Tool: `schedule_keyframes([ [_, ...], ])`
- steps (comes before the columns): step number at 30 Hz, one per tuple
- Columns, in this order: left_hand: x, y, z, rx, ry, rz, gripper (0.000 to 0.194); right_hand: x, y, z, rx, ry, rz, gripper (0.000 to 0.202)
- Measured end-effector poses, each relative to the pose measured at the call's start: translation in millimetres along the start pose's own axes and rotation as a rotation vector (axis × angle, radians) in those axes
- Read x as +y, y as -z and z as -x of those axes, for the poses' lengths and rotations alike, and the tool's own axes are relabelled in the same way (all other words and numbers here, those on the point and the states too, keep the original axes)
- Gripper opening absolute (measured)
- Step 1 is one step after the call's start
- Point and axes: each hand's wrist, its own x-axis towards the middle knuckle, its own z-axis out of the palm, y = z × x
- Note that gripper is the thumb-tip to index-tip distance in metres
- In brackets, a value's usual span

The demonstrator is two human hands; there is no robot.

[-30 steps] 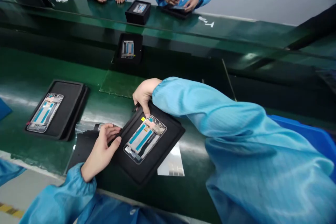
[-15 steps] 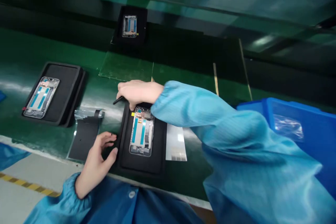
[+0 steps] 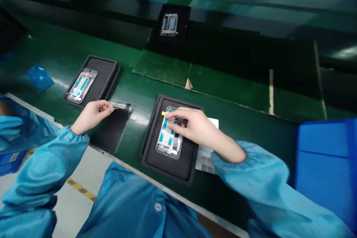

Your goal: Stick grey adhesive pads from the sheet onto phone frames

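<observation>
My left hand [image 3: 96, 114] is closed in a pinch at the top edge of a black sheet [image 3: 113, 130] with a clear film border, lying on the bench. My right hand [image 3: 193, 124] is bent over an opened phone body [image 3: 169, 145] with blue strips and a yellow tab. Its thumb and forefinger reach the phone's upper part. Something dark shows under the curled fingers, too hidden to name. The phone rests in a black tray [image 3: 170, 173] in front of me.
To the left, another black tray [image 3: 107, 70] carries a second phone body [image 3: 82, 85]. A further tray [image 3: 182, 26] with a phone stands at the back. A white sheet [image 3: 202, 154] lies partly under my right arm. Blue bins [image 3: 323, 163] stand at the right, a blue film [image 3: 39, 78] far left.
My right hand has come from the tray's far edge down onto the phone; the black stick it held no longer shows clearly. My left hand has moved to the black sheet and pinched its edge.
</observation>
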Motion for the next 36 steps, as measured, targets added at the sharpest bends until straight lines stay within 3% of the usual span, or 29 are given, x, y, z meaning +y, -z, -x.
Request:
schedule_keyframes([
  [3,10.3,0.3,-9.1,-0.112,-0.045,-0.048,0.033,-32.1,-29.9,-20.6,0.008,-0.024,-0.084,0.019],
  [7,18.2,-1.5,-16.7,-0.187,-0.117,-0.068,0.031,-58.6,-71.3,-56.0,0.019,-0.227,-0.159,0.036],
  [11,15.7,-1.5,-22.7,-0.205,-0.164,-0.099,0.028,-59.3,-101.6,-83.0,0.131,-0.374,-0.31,0.049],
  [16,12.7,0.8,-29.5,-0.258,-0.2,-0.154,0.024,-52.6,-126.7,-101.8,0.261,-0.451,-0.671,0.048],
  [22,19.0,2.1,-33.5,-0.232,-0.237,-0.268,0.022,-55.2,-141.5,-107.4,0.309,-0.464,-1.05,0.054],
  [36,33.4,-1.9,-31.4,-0.131,-0.161,-0.386,0.017,-54.9,-143.2,-107.0,0.415,-0.313,-0.832,0.046],
])
